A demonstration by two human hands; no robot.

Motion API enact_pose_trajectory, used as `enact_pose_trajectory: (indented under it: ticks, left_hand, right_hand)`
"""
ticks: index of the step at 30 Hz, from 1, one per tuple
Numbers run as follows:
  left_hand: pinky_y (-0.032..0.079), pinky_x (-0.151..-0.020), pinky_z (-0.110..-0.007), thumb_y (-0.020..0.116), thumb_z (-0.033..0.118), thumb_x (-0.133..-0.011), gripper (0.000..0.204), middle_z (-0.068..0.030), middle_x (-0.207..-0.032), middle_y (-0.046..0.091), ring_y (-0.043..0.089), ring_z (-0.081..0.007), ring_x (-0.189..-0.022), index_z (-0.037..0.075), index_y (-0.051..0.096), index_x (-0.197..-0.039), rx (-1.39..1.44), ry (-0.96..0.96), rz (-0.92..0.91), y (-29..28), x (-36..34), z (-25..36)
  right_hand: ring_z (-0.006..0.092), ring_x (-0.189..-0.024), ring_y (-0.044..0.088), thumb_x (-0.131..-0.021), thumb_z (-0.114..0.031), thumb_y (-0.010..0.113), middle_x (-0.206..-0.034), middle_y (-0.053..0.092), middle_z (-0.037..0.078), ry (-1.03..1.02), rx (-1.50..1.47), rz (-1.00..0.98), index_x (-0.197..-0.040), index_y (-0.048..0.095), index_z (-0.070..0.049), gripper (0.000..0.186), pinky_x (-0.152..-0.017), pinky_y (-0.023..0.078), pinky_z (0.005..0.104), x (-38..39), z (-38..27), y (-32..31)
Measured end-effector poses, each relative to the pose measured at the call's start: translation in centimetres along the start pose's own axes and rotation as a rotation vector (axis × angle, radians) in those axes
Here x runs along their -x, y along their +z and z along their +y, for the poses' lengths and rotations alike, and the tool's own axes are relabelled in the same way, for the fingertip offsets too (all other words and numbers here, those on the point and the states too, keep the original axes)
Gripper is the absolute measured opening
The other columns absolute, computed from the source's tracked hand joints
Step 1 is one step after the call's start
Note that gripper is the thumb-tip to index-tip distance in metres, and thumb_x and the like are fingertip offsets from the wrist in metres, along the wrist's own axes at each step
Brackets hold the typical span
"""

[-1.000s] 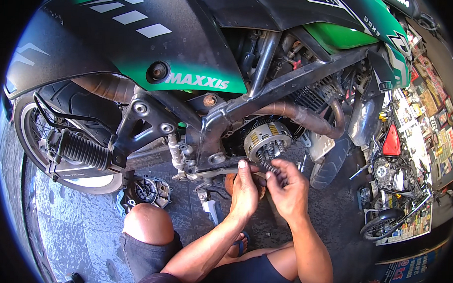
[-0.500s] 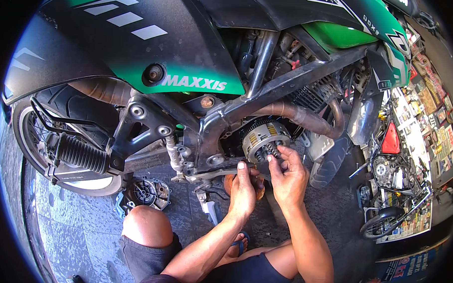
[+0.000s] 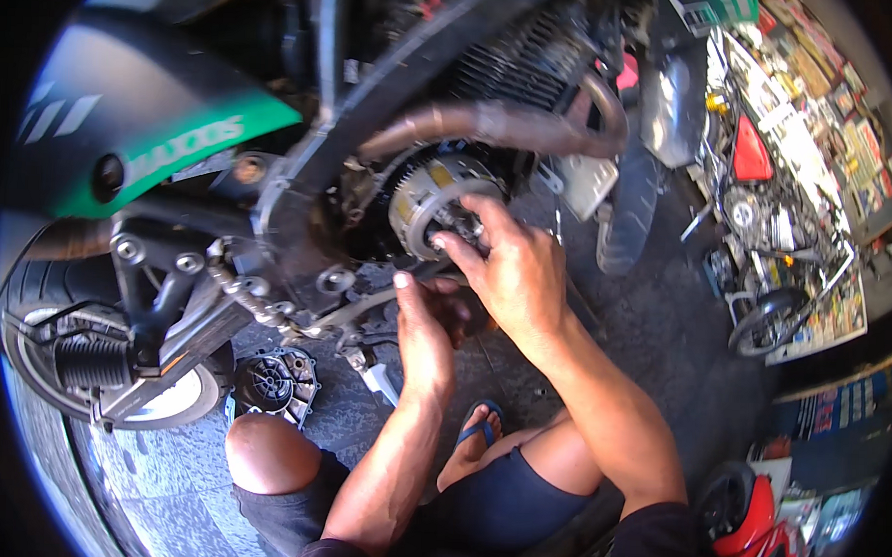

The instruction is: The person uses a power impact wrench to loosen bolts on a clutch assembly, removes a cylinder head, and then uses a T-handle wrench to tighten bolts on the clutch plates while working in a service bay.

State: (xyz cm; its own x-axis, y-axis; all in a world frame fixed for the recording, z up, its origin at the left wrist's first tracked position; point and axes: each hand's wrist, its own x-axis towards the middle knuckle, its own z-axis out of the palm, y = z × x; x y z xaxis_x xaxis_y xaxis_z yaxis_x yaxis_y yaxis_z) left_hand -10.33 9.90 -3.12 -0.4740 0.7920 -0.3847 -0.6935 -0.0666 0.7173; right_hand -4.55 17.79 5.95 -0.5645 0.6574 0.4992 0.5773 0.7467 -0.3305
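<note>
A black and green motorcycle [image 3: 166,141] stands over me with its engine side uncovered. A round silver clutch assembly [image 3: 431,195] shows in the opening. My right hand [image 3: 505,266] reaches up to it, fingertips pinched on a small dark part at the clutch's centre. Just below, my left hand [image 3: 425,327] is cupped with its thumb raised, near the lower edge of the engine case; what it holds is hidden. A rusty exhaust pipe [image 3: 491,123] runs above the clutch.
The rear wheel [image 3: 89,364] and its drive chain [image 3: 254,301] lie to my left. A removed engine cover [image 3: 270,382] rests on the ground by my knee. Another tyre [image 3: 630,206] and a cluttered stall of parts [image 3: 793,192] sit to the right.
The view has swung closer to the engine. My right hand has risen from below the clutch onto its centre; my left hand stays just under it.
</note>
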Motion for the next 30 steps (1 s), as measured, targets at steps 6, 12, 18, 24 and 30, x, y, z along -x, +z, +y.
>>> enact_pose_trajectory:
  ticks: [6, 12, 18, 24, 30]
  left_hand:
    - [0.027, -0.045, -0.022, 0.036, 0.051, -0.101, 0.051, -0.0009, -0.065, 0.047, 0.038, -0.0084, -0.052, 0.006, 0.056, -0.088, 0.046, 0.233, 0.084, 0.4, 1.4, -0.8]
    - [0.027, -0.042, -0.022, 0.043, 0.040, -0.102, 0.046, -0.0039, -0.059, 0.049, 0.039, -0.0070, -0.046, 0.004, 0.049, -0.074, -0.256, 0.505, -0.162, 0.9, 4.1, -4.6]
    - [0.034, -0.051, -0.022, 0.038, 0.049, -0.102, 0.053, -0.0041, -0.069, 0.058, 0.047, -0.0069, -0.056, 0.003, 0.062, -0.090, -0.464, 0.047, -0.363, 0.0, 1.4, -9.1]
    - [0.035, -0.053, -0.023, 0.044, 0.044, -0.102, 0.047, -0.0019, -0.068, 0.057, 0.044, -0.0065, -0.058, 0.002, 0.061, -0.090, -0.679, -0.193, -0.322, 0.2, -0.1, -13.9]
    - [0.032, -0.048, -0.021, 0.048, 0.038, -0.101, 0.039, -0.0009, -0.064, 0.055, 0.042, -0.0046, -0.053, 0.004, 0.061, -0.087, -0.756, -0.207, -0.318, -1.0, -1.8, -16.9]
  right_hand:
    - [0.0044, -0.058, 0.051, -0.084, -0.013, 0.074, -0.064, 0.061, -0.001, 0.376, -0.280, 0.243, -0.099, 0.070, -0.006, 0.016, -0.051, 0.042, 0.0239, 3.2, 6.7, -8.4]
    - [0.0118, -0.070, 0.058, -0.082, 0.003, 0.059, -0.077, 0.063, 0.003, 0.850, -0.204, 0.140, -0.086, 0.064, -0.003, 0.009, -0.068, 0.047, 0.0285, 22.8, 26.8, -5.6]
    - [0.0275, -0.080, 0.065, -0.081, -0.021, 0.075, -0.093, 0.065, 0.013, 1.208, -0.098, -0.234, -0.110, 0.061, 0.000, 0.039, -0.075, 0.052, 0.0407, 38.0, 26.8, 6.3]
    - [0.0408, -0.098, 0.061, -0.084, -0.027, 0.072, -0.115, 0.054, 0.018, 1.230, 0.165, -0.206, -0.117, 0.054, -0.003, 0.044, -0.079, 0.053, 0.0476, 39.6, 26.8, 11.8]
    - [0.0388, -0.087, 0.062, -0.086, -0.022, 0.068, -0.107, 0.058, 0.018, 1.211, 0.180, -0.092, -0.111, 0.056, -0.006, 0.032, -0.074, 0.052, 0.0472, 43.3, 28.3, 12.3]
